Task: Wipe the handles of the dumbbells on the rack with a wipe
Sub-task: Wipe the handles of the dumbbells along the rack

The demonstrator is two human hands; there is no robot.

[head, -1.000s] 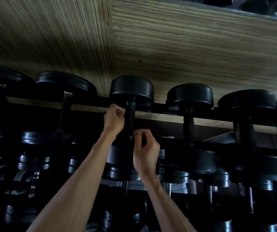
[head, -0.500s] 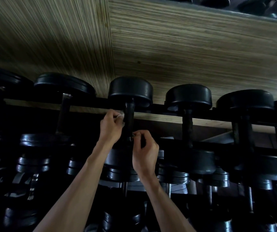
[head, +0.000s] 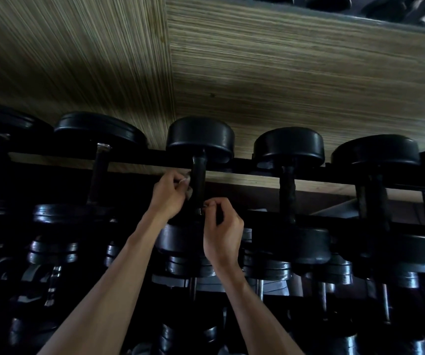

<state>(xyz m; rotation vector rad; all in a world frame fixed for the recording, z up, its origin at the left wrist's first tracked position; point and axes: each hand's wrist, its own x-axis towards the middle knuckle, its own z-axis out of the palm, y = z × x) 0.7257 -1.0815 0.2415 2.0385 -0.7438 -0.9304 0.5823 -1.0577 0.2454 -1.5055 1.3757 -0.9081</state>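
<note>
Black dumbbells [head: 200, 139]; pale, perhaps white wipe [head: 186, 184]; brown, finely striped floor [head: 283, 85].

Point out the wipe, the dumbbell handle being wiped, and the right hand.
wipe [head: 186, 184], head view, pale fold beside the left fingers.
dumbbell handle [head: 198, 180], head view, middle of the bar.
right hand [head: 223, 226], head view, back of the hand.

The left hand [head: 169, 194] presses a pale wipe [head: 186, 185] against the middle dumbbell's handle [head: 198, 183]; the right hand [head: 223, 230] pinches the wipe's other end at the handle's base.
</note>
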